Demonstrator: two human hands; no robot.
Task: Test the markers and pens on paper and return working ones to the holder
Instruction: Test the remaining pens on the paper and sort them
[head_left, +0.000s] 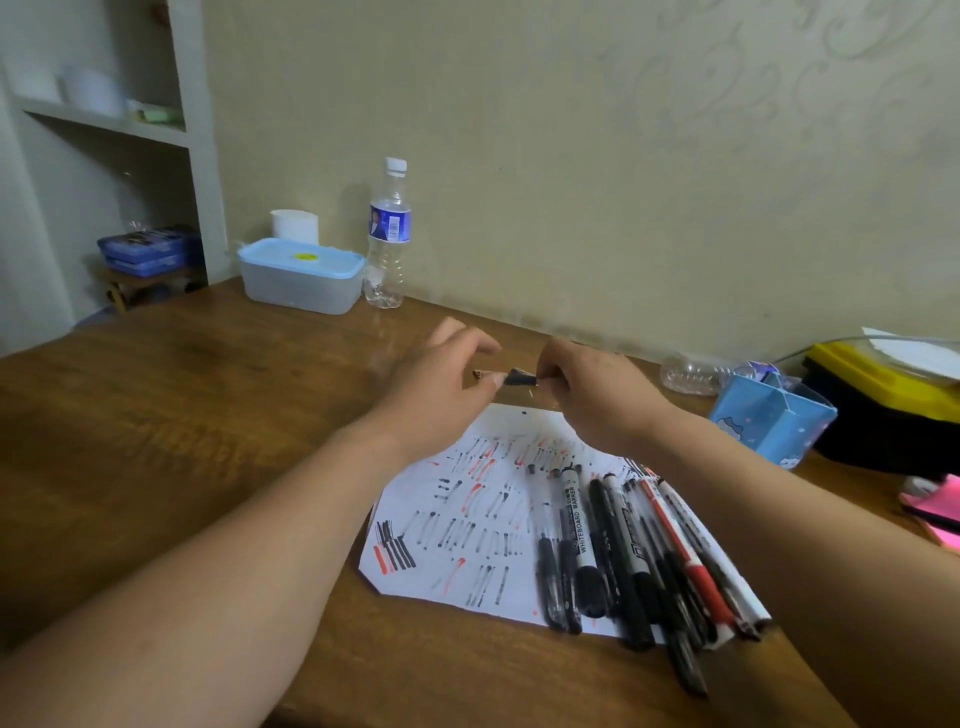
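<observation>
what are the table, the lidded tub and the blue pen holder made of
Table: wood or wood-look veneer, brown grain lines, slight sheen.
Lidded tub: plastic, frosted translucent walls, pale blue lid.
Blue pen holder: thin printed plastic or card, matte; cannot tell which.

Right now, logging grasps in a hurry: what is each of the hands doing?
Left hand: pinches one end of a dark pen.
Right hand: pinches the pen's other end.
</observation>
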